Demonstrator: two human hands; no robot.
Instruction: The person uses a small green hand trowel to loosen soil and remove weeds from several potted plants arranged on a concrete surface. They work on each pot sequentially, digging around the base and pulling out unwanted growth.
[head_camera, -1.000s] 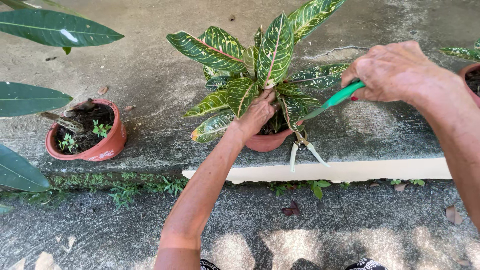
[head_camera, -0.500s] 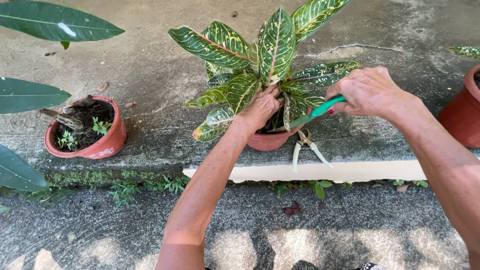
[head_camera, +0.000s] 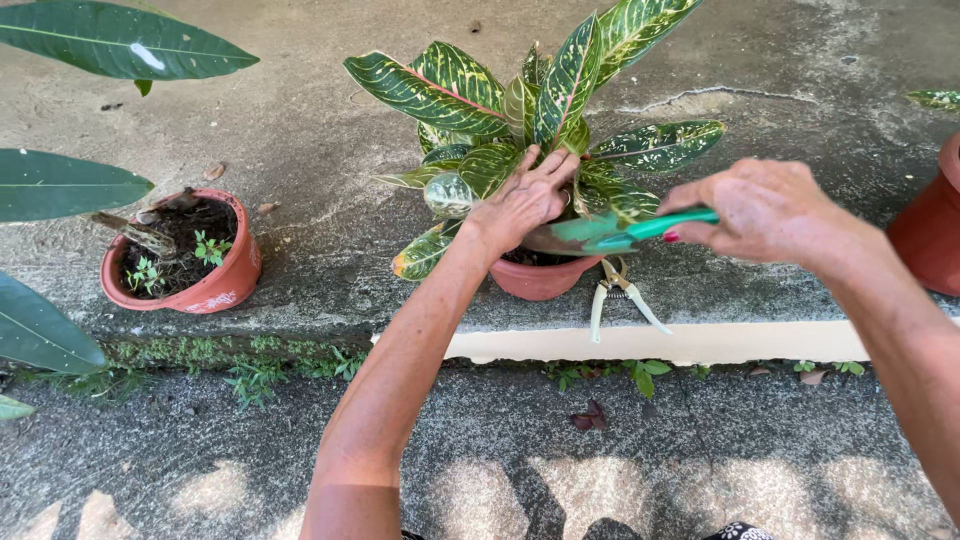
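Left hand (head_camera: 522, 205) spread open among glossy leaves of plant (head_camera: 530, 130); green-handled trowel (head_camera: 610, 230) gripped by right hand (head_camera: 765, 210); round clay pot (head_camera: 540, 277) set at rough ledge (head_camera: 300, 300) edge.

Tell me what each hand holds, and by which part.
The right hand holds a green trowel by its handle. The left hand holds nothing; it rests among the plant's leaves.

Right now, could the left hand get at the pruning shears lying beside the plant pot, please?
Probably yes. The left hand rests among the leaves just above the pot, and the shears lie uncovered on the ledge beside it. Only the trowel in the right hand crosses above them.
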